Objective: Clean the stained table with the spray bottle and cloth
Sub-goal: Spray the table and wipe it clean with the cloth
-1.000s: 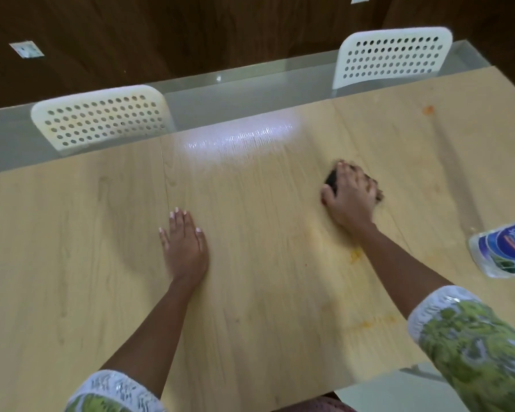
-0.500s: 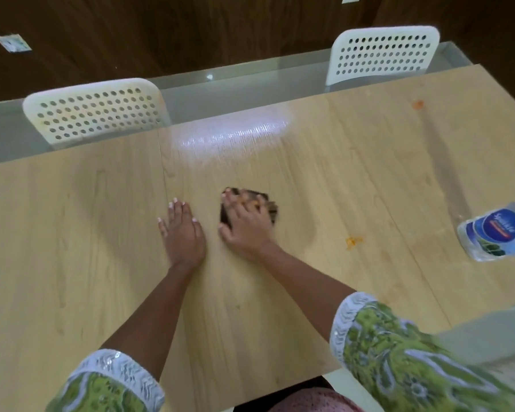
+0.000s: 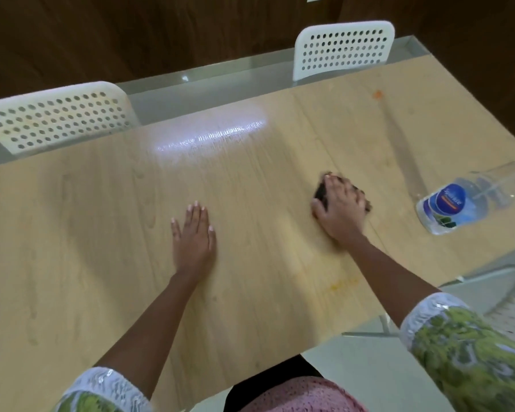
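**Wiping hand on the cloth, spray bottle lying at the right edge**

Pressing down on the dark cloth (image 3: pixel 321 192), your right hand (image 3: pixel 339 212) lies spread over it on the wooden table (image 3: pixel 101 248), right of centre. The fingers reach forward across the fabric, and only a dark edge of the cloth shows past your thumb and fingertips. The hand is blurred, so you cannot tell from this view whether the fingers lie flat on the cloth or curl around it.

Your left hand (image 3: pixel 194 233) rests palm down on the bare wood near the middle of the table, fingers straight and close together, holding nothing. It sits well apart from the cloth.

The spray bottle (image 3: pixel 458 203) lies on its side near the right edge of the table, to the right of your wiping hand and not touching it. It is clear plastic with a blue label; its top runs out of frame.

An orange stain (image 3: pixel 341 283) marks the wood just beside your right forearm, toward the near edge. A smaller orange spot (image 3: pixel 377 94) sits far back on the right. A bright patch of glare (image 3: pixel 211 135) lies on the wood ahead of your left hand.

Two white perforated chairs stand at the far side, one on the left (image 3: pixel 57 120) and one on the right (image 3: pixel 344 49).
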